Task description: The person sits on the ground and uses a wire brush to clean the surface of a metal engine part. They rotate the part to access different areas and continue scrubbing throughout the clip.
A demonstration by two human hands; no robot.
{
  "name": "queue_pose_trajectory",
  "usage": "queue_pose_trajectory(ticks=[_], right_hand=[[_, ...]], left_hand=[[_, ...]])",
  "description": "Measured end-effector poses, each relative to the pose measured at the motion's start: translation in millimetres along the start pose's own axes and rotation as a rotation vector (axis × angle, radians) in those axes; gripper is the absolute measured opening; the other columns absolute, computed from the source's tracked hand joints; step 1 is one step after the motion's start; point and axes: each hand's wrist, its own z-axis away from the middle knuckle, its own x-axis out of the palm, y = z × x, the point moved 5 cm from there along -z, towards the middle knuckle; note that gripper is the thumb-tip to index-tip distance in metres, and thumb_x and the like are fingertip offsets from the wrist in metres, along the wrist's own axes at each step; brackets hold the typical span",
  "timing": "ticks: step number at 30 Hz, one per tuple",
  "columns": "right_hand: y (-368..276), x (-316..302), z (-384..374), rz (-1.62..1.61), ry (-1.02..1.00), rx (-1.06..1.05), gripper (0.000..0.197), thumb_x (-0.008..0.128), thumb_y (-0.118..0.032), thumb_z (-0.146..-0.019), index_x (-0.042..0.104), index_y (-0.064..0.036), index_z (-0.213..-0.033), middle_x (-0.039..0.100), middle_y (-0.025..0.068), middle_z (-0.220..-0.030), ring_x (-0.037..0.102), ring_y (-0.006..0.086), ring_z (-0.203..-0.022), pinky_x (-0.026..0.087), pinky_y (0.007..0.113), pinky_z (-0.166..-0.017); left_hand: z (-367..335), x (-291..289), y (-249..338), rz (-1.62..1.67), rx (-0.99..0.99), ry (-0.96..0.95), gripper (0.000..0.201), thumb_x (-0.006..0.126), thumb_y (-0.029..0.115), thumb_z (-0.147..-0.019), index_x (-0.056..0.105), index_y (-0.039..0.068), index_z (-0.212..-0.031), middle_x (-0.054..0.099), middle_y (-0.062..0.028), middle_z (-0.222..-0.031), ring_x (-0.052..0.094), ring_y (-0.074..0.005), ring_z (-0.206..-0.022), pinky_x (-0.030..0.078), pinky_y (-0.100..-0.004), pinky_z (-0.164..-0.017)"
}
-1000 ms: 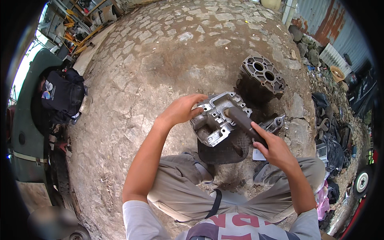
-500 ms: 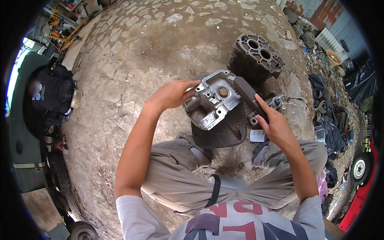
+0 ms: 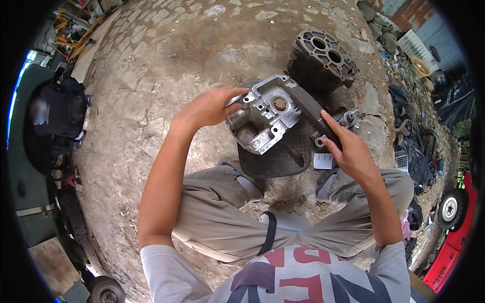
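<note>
Many flat stones pave the dusty ground (image 3: 146, 121) near a rusty metal wall (image 3: 417, 17). On a dark mat (image 3: 275, 165) sits a silvery, boxy casting (image 3: 265, 113), its left rim pinched by the left hand (image 3: 209, 107); the right hand (image 3: 352, 151) wraps around a brown bar (image 3: 316, 113).

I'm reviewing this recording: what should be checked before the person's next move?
1. Left grip on the left side of the silvery casting: ok.
2. Right grip holding the dark bar: ok.
3. Round opening uncovered: ok.
4. Bar clear of the casting in this view: not ok, its far end overlaps the right edge.
5. Casting steady on the black mat: cannot tell.
</note>
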Motion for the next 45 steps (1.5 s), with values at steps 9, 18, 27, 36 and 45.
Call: queue_pose_trajectory(ticks=[9, 18, 27, 36, 45], right_hand=[[-24.0, 5.9, 5.9, -0.118, -0.088, -0.099, 0.070, 0.072, -0.024, -0.103, 0.043, -0.0292, -0.166, 0.072, 0.0199, -0.107, 0.071, 0.0416, -0.093, 0.055, 0.049, -0.082], [-30.8, 8.7, 13.3, -0.162, -0.155, -0.090, 0.074, 0.073, -0.024, -0.102, 0.040, -0.0296, -0.167, 0.071, 0.0188, -0.106, 0.070, 0.0408, -0.097, 0.055, 0.048, -0.083], [12.9, -6.6, -4.8, 0.055, -0.012, 0.036, 0.072, 0.071, -0.024, -0.103, 0.040, -0.0322, -0.167, 0.069, 0.0196, -0.099, 0.069, 0.0422, -0.082, 0.055, 0.051, -0.075], [-49.3, 21.0, 18.4, -0.228, -0.258, -0.190, 0.075, 0.074, -0.024, -0.102, 0.040, -0.0294, -0.168, 0.068, 0.0189, -0.103, 0.069, 0.0394, -0.091, 0.055, 0.048, -0.081], [19.7, -1.8, -8.4, -0.046, -0.001, 0.091, 0.072, 0.071, -0.023, -0.103, 0.040, -0.0304, -0.167, 0.073, 0.0223, -0.115, 0.072, 0.0445, -0.095, 0.056, 0.050, -0.083]], left_hand=[[-9.7, 4.8, 5.1, -0.074, -0.011, 0.004, 0.048, 0.070, 0.018, -0.103, 0.061, 0.010, -0.149, 0.071, -0.0167, -0.138, 0.070, -0.0369, -0.122, 0.056, -0.0461, -0.102], [-7.1, 0.6, 2.5, -0.111, 0.025, 0.045, 0.042, 0.068, 0.016, -0.103, 0.066, 0.010, -0.145, 0.072, -0.0165, -0.134, 0.070, -0.0376, -0.118, 0.056, -0.0469, -0.101], [-7.9, 1.2, 0.9, -0.105, 0.050, 0.076, 0.037, 0.068, 0.015, -0.103, 0.069, 0.011, -0.140, 0.073, -0.0155, -0.130, 0.070, -0.0364, -0.118, 0.056, -0.0465, -0.099], [-7.1, 7.5, -2.1, -0.065, 0.062, 0.101, 0.041, 0.069, 0.011, -0.101, 0.065, 0.012, -0.142, 0.073, -0.0136, -0.133, 0.070, -0.0368, -0.119, 0.057, -0.0468, -0.099], [-7.9, 5.1, -0.3, -0.079, 0.048, 0.103, 0.037, 0.069, 0.014, -0.101, 0.069, 0.010, -0.138, 0.074, -0.0161, -0.128, 0.070, -0.0387, -0.116, 0.057, -0.0483, -0.097]])
